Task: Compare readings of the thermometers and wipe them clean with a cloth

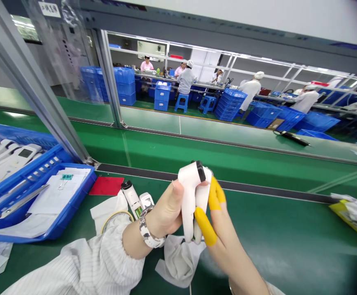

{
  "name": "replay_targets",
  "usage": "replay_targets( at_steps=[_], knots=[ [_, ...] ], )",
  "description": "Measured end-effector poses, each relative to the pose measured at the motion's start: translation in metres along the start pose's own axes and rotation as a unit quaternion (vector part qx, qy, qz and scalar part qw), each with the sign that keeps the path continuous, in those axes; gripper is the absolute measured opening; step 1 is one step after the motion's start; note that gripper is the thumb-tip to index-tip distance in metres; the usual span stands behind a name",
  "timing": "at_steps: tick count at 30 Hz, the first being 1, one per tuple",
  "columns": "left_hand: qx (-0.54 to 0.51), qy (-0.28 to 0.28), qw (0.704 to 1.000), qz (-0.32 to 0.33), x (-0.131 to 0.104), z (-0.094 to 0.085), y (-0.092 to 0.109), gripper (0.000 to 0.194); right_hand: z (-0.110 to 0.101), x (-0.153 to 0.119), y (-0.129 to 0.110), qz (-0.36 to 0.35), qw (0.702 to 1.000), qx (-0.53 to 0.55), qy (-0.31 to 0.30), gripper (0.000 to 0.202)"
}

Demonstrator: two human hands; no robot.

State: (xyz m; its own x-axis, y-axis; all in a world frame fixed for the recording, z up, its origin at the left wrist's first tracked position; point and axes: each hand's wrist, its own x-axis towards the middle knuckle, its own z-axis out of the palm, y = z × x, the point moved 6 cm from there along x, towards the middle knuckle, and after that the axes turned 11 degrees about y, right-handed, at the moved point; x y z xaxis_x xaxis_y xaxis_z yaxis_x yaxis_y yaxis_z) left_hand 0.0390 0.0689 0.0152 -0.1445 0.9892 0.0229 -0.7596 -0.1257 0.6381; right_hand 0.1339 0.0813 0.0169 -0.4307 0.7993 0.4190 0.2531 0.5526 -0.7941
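Observation:
A white gun-shaped thermometer (188, 194) with a black tip stands upright in front of me, held between thumb and fingers of my left hand (168, 207). Pressed close behind it is a second white handle-shaped piece (202, 198), partly hidden. My right hand (220, 223), with yellow finger cots on several fingers, closes around that piece and touches the thermometer's handle. Beneath both hands lies a crumpled white cloth (180, 262). Left of my left wrist, another white thermometer (132, 198) lies with green showing in its handle, beside a white device with a display (147, 200).
At left, a blue basket (48, 162) contains several white thermometers; a blue tray (74, 205) holds papers and a metal ruler. A red sheet (106, 186) lies on the green bench. A metal post (43, 82) rises at left. A black tool (295, 138) lies beyond; people work farther back.

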Motion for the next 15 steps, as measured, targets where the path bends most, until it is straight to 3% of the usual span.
replay_targets(
  at_steps=[3, 6, 7, 9, 12, 15],
  knots=[
    [-0.023, 0.004, 0.999, -0.042, 0.001, -0.001, 0.001, 0.066, -0.016, -0.003, -0.003, -0.074, 0.994, -0.083, 0.014, 0.057],
    [-0.070, 0.021, 0.995, -0.062, 0.004, -0.005, 0.009, 0.065, -0.025, -0.021, 0.010, -0.065, 0.995, -0.057, 0.057, 0.055],
    [-0.087, 0.029, 0.994, -0.053, 0.005, -0.007, 0.015, 0.063, -0.021, -0.031, 0.018, -0.063, 0.995, -0.052, 0.053, 0.055],
    [-0.111, 0.059, 0.991, -0.033, 0.006, -0.012, 0.029, 0.060, 0.003, -0.054, 0.035, -0.081, 0.995, -0.056, -0.023, 0.051],
    [-0.123, 0.127, 0.984, -0.024, 0.006, -0.023, 0.045, 0.058, 0.040, -0.084, 0.053, -0.173, 0.972, -0.091, -0.127, 0.034],
    [-0.125, 0.169, 0.977, -0.016, 0.005, -0.030, 0.057, 0.055, 0.042, -0.079, 0.053, -0.206, 0.965, -0.108, -0.122, 0.022]
  ],
)
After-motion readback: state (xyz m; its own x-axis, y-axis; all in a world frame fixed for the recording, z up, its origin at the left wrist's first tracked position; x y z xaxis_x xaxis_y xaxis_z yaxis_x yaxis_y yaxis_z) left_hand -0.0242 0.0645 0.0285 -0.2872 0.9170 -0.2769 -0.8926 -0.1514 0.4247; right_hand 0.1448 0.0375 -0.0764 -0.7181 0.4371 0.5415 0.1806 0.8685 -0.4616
